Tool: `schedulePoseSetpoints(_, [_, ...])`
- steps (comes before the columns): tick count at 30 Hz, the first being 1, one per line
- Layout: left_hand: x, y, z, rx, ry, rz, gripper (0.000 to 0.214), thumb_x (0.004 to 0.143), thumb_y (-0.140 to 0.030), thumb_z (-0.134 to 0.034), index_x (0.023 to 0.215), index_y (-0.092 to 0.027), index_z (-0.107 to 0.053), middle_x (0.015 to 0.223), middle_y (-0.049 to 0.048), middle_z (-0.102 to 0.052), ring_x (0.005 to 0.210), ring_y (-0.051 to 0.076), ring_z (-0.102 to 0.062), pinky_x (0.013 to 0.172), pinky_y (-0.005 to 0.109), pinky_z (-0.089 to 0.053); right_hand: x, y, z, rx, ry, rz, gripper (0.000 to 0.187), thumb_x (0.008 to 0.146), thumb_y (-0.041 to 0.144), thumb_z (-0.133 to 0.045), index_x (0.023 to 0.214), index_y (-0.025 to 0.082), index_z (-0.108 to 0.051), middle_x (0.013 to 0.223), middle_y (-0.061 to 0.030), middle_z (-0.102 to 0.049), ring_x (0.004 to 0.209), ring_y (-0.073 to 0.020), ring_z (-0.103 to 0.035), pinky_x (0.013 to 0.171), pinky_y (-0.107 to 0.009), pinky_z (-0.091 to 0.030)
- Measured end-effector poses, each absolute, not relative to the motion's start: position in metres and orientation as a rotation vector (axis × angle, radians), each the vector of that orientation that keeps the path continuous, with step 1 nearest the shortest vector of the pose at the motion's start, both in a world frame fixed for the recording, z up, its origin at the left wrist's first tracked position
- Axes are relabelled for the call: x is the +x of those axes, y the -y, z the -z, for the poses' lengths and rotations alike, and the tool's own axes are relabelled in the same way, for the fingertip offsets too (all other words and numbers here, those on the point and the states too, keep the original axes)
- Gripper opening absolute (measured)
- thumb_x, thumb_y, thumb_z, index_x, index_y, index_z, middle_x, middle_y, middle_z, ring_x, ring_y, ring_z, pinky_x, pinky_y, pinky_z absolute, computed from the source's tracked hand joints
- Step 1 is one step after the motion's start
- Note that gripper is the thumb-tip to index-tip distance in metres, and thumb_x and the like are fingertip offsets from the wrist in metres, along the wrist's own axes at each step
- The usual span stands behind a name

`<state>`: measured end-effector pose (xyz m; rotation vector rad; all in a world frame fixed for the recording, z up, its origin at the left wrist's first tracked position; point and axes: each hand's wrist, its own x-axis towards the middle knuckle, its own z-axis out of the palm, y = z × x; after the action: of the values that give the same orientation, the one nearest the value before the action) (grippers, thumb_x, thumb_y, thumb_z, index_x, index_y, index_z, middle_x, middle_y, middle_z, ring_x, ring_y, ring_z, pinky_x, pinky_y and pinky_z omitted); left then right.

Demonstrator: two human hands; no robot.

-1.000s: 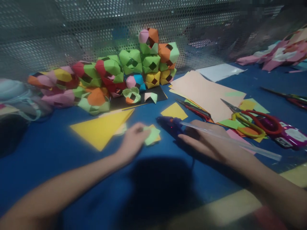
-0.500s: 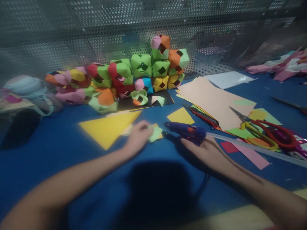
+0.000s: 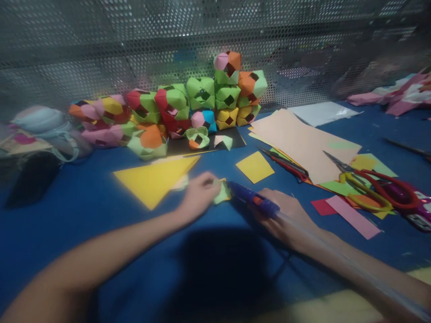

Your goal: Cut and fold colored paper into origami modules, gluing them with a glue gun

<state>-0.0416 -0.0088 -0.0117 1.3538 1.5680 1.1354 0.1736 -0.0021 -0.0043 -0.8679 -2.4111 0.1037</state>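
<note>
My left hand is closed on a small folded paper piece, pale green with a bit of yellow-orange, at the middle of the blue table. A dark blue glue gun is in the grip of my right hand, its nozzle tip at the folded piece's right edge. Whether the tip touches the paper I cannot tell. A long clear glue stick sticks out of the gun's back, over my right forearm. Left of my left hand lies a large yellow paper triangle; a yellow paper square lies beyond the gun.
Several folded paper balls are stacked along the perforated metal panel. To the right lie peach paper sheets, red-handled scissors, yellow-handled scissors and a pink paper strip. A dark phone-like object is at left.
My right hand has turned the glue gun and brought its nozzle to the folded paper. The glue stick now slants steeply toward me. My left hand keeps its hold on the paper.
</note>
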Motion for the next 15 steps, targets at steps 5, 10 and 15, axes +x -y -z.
schedulePoseSetpoints(5, [-0.0411, 0.0084, 0.0114, 1.341, -1.553, -1.123, 0.010, 0.072, -0.024, -0.058, 0.066, -0.017, -0.054, 0.059, -0.0062, -0.048, 0.055, 0.008, -0.043, 0.055, 0.021, -0.035, 0.1734, 0.0028, 0.0025, -0.889, 2.425, -0.067, 0.018, 0.089, 0.026, -0.042, 0.079, 0.019, -0.055, 0.062, -0.0024, -0.059, 0.052, -0.0153, -0.054, 0.049, -0.024, -0.037])
schedulePoseSetpoints(10, [-0.0415, 0.0087, 0.0121, 1.353, -1.556, -1.113, 0.007, 0.070, -0.022, -0.057, 0.066, -0.017, -0.054, 0.058, -0.0065, -0.047, 0.055, 0.009, -0.043, 0.054, 0.021, -0.034, 0.1737, 0.0027, 0.0007, -0.849, 2.439, -0.090, 0.017, 0.089, 0.025, -0.042, 0.080, 0.019, -0.055, 0.063, -0.0025, -0.061, 0.053, -0.0149, -0.055, 0.051, -0.023, -0.038])
schedulePoseSetpoints(15, [-0.0422, 0.0087, 0.0126, 1.323, -1.547, -1.127, 0.008, 0.070, -0.023, -0.057, 0.066, -0.017, -0.054, 0.059, -0.0061, -0.048, 0.056, 0.009, -0.042, 0.054, 0.021, -0.034, 0.1759, 0.0024, 0.0000, -0.913, 2.439, -0.070, 0.018, 0.088, 0.027, -0.042, 0.077, 0.020, -0.055, 0.061, -0.0027, -0.060, 0.052, -0.0154, -0.055, 0.049, -0.024, -0.038])
